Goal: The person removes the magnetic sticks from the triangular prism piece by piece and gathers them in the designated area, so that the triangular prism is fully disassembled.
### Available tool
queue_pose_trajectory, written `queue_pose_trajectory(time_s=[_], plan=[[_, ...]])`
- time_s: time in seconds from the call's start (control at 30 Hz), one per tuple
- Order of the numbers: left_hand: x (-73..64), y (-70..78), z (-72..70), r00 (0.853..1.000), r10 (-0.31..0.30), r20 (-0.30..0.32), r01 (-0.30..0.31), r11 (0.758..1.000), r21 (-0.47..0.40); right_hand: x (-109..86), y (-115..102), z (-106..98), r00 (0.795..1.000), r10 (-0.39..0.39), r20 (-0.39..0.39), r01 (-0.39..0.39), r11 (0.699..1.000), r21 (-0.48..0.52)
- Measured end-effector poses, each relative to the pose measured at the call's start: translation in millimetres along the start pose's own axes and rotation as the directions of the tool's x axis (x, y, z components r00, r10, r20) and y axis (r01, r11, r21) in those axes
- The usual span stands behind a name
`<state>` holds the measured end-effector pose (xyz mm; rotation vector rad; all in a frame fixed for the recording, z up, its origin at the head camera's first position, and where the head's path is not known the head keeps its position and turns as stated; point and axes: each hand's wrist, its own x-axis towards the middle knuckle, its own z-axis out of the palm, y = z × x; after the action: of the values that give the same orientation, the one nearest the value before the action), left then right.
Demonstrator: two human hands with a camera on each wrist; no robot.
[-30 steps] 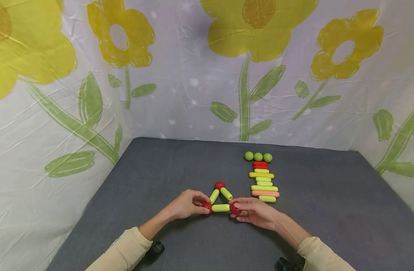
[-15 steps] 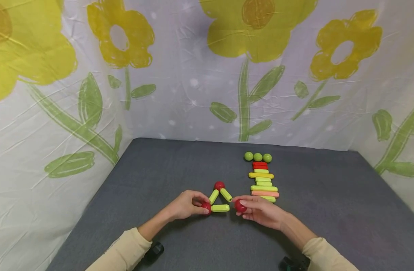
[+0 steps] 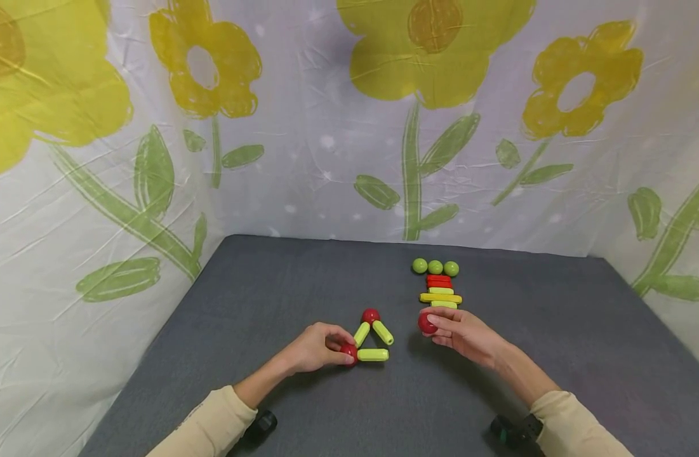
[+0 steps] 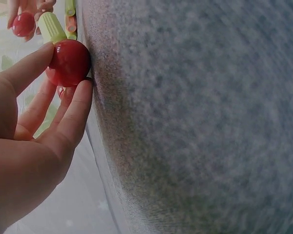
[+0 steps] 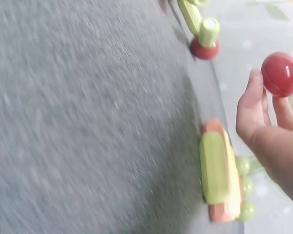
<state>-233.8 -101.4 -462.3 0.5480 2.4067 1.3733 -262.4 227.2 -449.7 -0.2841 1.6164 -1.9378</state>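
1. Pinching a red ball (image 3: 349, 354) between thumb and fingers of the left hand (image 3: 317, 348), at the lower-left corner of a triangle shape on the dark table (image 3: 269, 292).
2. Gripping a second red ball (image 3: 426, 323) in the fingertips and thumb of the right hand (image 3: 462, 335), raised off the table, well apart from the triangle, in front of the stacked row of rods.
3. At top corner: third red ball (image 3: 371, 316), touching upper ends of left slanted rod (image 3: 362, 334) and right slanted rod (image 3: 383, 332), both yellow-green.
4. Along the base: yellow-green bottom rod (image 3: 373, 355), left end against the left-hand ball, right end bare, just beside the right slanted rod's bare lower end.
5. Past the right hand: red rods (image 3: 439, 281), yellow rod (image 3: 440, 298), more yellow-green ones, partly hidden in head view; salmon rod (image 5: 222, 213) visible from right wrist.
6. Beyond those, lined up side by side: three green balls (image 3: 435, 267).
7. Behind the table: pale backdrop (image 3: 309, 178) with yellow flowers.
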Motion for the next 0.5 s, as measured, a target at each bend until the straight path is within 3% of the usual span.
queue_pose_trajectory(time_s=[0.27, 0.5], plan=[[-0.2, 1.4, 0.0, 1.000, -0.014, 0.009, 0.014, 1.000, 0.000, 1.3, -10.6, -21.6, 0.993, -0.007, -0.119, -0.006, 0.995, -0.104], [0.9, -0.3, 1.7, 1.000, -0.026, 0.008, 0.026, 1.000, -0.006, 4.9, -18.6, -40.6, 0.966, 0.003, -0.258, -0.043, 0.988, -0.150]])
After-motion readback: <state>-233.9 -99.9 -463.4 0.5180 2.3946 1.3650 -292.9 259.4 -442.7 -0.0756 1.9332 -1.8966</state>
